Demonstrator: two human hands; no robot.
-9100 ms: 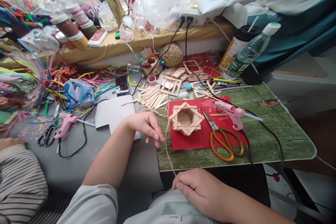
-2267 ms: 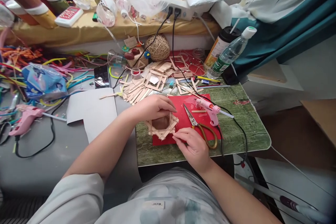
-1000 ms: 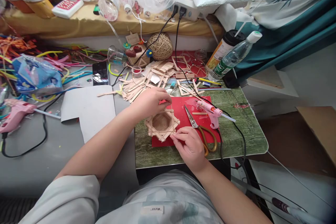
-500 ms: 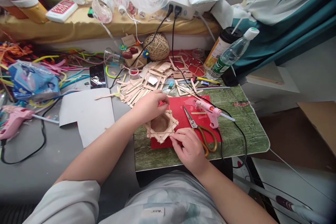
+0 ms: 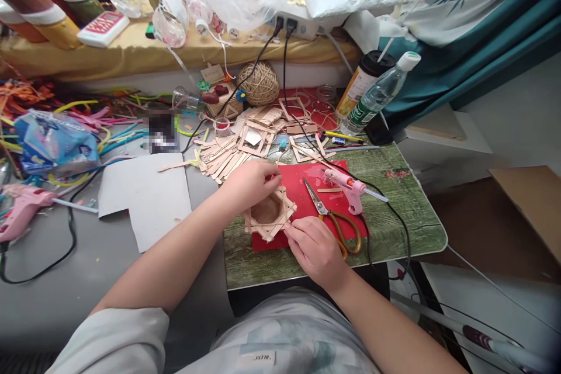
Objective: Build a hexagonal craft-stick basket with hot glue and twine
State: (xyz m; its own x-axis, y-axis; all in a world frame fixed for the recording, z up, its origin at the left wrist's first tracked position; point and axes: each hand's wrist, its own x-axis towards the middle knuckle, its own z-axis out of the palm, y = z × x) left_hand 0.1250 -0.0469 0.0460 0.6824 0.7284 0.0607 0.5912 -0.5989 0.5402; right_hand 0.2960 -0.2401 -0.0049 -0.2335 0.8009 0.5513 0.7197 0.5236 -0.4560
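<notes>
Left hand (image 5: 250,185) blocks the far left side of the bowl (image 5: 268,228), fingers curled; whether they grip anything is too small to tell! Right hand (image 5: 316,248), thumb and fingertips together, pinches the bowl's near right corner, contact partly hidden. Bowl's on the red sheet (image 5: 298,193); far left, a glue gun (image 5: 26,204) is cut off.

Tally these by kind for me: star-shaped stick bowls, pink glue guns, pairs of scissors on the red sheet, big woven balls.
Star-shaped stick bowl: 1
Pink glue guns: 2
Scissors: 1
Woven ball: 1
Total: 5
</notes>
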